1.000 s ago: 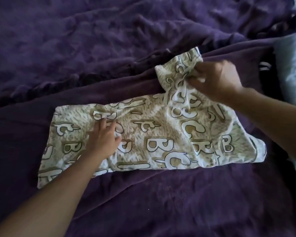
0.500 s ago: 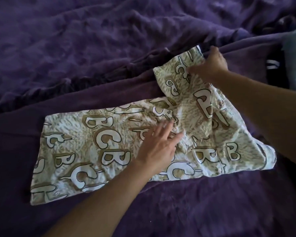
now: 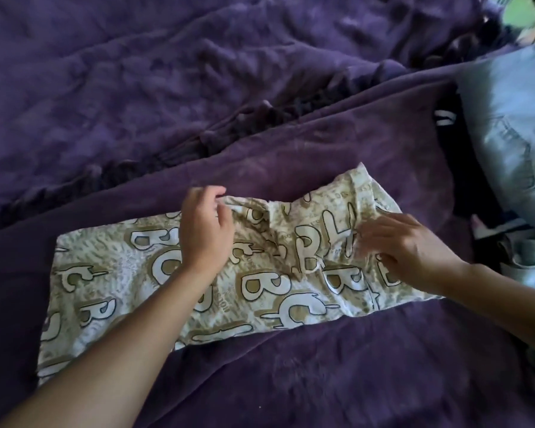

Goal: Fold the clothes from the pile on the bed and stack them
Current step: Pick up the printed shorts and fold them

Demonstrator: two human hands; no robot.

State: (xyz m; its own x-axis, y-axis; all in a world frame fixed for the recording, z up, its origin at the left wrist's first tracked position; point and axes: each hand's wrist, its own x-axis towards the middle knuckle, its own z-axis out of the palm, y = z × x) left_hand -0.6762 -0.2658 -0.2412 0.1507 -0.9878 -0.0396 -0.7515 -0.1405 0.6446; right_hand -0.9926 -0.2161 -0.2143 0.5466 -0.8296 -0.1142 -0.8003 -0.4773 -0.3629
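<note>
Fingers of my left hand (image 3: 206, 233) pinch the far edge of the cloth (image 3: 260, 288); those of my right hand (image 3: 405, 248) sit on a crease, too blurred to tell if they pinch. Beneath both, the cloth lies as a long strip, I judge half folded; jeans (image 3: 513, 143) past the right hand wait. Both forearms reach in low.

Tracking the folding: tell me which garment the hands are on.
The letter-print garment, flat under the left hand and right hand; the pale jeans and dark striped piece lie bunched at right, untouched.
</note>
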